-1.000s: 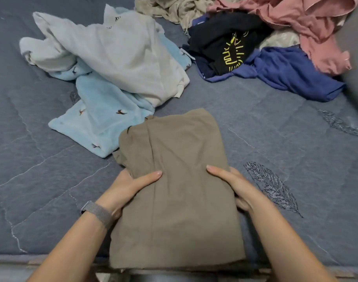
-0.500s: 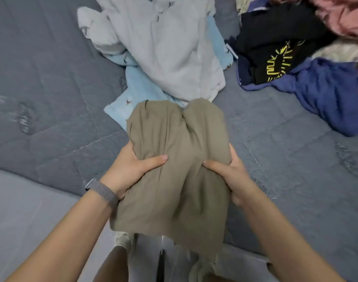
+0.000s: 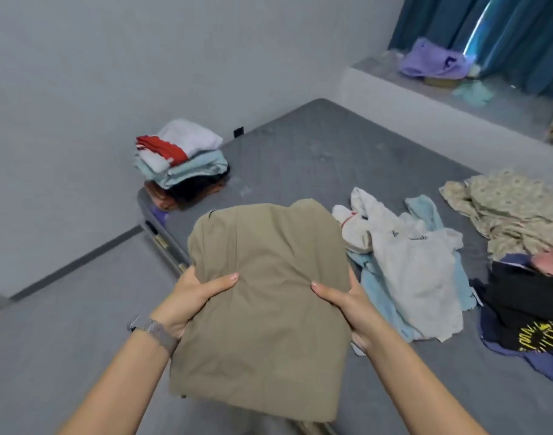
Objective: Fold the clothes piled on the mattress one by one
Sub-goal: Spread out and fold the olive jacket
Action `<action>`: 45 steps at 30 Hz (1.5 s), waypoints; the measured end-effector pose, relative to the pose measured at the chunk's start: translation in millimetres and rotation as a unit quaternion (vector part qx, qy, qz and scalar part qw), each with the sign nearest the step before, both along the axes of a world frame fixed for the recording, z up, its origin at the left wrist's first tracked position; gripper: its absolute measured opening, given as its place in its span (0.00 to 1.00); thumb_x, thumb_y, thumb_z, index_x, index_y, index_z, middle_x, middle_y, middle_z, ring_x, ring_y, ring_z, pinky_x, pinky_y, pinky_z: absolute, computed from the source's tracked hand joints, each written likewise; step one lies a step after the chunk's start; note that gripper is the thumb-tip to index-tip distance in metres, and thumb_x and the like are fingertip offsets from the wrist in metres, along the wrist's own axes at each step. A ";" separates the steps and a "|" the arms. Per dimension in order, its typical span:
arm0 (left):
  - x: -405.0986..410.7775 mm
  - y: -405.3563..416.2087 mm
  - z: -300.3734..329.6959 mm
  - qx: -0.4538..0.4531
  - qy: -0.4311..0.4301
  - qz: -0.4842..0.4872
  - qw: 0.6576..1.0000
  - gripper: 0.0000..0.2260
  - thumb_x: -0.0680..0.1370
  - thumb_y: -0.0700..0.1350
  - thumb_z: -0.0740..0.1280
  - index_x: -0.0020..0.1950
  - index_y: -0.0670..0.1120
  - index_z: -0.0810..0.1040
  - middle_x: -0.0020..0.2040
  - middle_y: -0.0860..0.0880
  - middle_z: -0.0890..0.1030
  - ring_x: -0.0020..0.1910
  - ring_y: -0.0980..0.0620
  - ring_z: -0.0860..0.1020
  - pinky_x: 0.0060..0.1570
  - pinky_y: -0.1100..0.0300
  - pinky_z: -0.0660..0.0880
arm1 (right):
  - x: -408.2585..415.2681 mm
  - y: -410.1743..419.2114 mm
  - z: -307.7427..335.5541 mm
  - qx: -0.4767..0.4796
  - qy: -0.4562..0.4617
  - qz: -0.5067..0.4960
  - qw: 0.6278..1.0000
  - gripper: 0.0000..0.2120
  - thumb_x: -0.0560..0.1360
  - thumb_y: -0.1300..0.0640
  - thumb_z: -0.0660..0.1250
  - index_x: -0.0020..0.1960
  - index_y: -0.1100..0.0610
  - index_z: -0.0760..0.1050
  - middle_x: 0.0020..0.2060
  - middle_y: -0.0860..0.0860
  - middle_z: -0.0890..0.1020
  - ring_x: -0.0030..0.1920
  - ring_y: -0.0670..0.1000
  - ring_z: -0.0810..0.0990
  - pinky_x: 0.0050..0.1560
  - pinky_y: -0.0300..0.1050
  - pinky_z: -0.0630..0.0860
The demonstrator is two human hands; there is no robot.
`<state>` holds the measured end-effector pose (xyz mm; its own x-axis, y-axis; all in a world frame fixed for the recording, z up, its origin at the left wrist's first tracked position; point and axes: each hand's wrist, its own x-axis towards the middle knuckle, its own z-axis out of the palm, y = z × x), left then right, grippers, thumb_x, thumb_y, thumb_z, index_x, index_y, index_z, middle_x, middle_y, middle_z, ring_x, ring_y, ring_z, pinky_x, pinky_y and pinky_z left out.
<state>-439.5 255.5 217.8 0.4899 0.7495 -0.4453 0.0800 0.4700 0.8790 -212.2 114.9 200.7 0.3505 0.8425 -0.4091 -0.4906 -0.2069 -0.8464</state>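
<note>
Above mattress (image 3: 300,152) edge | two hands, left (image 3: 187,301) and right (image 3: 347,304), clamp one folded khaki garment (image 3: 265,309) | one folded stack (image 3: 182,161)

Left hand (image 3: 192,298) and right hand (image 3: 347,304), forearms extended forward, thumbs on top, gripping opposite sides of the folded khaki cloth garment (image 3: 265,312).

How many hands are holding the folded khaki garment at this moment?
2. The left hand grips the khaki garment at its left edge, and the right hand grips its right edge; the fingers beneath the cloth are hidden.
</note>
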 end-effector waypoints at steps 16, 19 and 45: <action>-166.2 204.5 23.7 -0.022 -0.068 0.121 0.990 0.49 0.45 0.52 0.86 0.63 0.41 0.76 0.55 0.44 0.83 0.54 0.44 0.82 0.55 0.50 0.77 | -140.8 273.7 36.5 -0.020 0.025 0.145 0.989 0.49 0.49 0.58 0.85 0.68 0.50 0.69 0.57 0.55 0.83 0.56 0.57 0.83 0.46 0.50 0.81; -166.4 273.4 12.5 -0.018 -0.071 0.118 0.990 0.48 0.45 0.52 0.86 0.62 0.41 0.76 0.55 0.43 0.83 0.55 0.44 0.82 0.60 0.46 0.75 | -141.5 334.7 23.5 -0.015 0.038 0.130 0.991 0.40 0.58 0.63 0.80 0.67 0.51 0.70 0.56 0.56 0.83 0.56 0.58 0.83 0.46 0.50 0.81; 10.0 832.1 -59.4 -0.019 0.081 -0.184 0.979 0.51 0.45 0.58 0.84 0.66 0.46 0.74 0.56 0.51 0.83 0.53 0.52 0.82 0.48 0.59 0.77 | -48.9 776.2 -70.5 -0.058 0.140 -0.170 0.974 0.36 0.64 0.64 0.78 0.69 0.52 0.69 0.56 0.55 0.83 0.56 0.57 0.83 0.52 0.54 0.80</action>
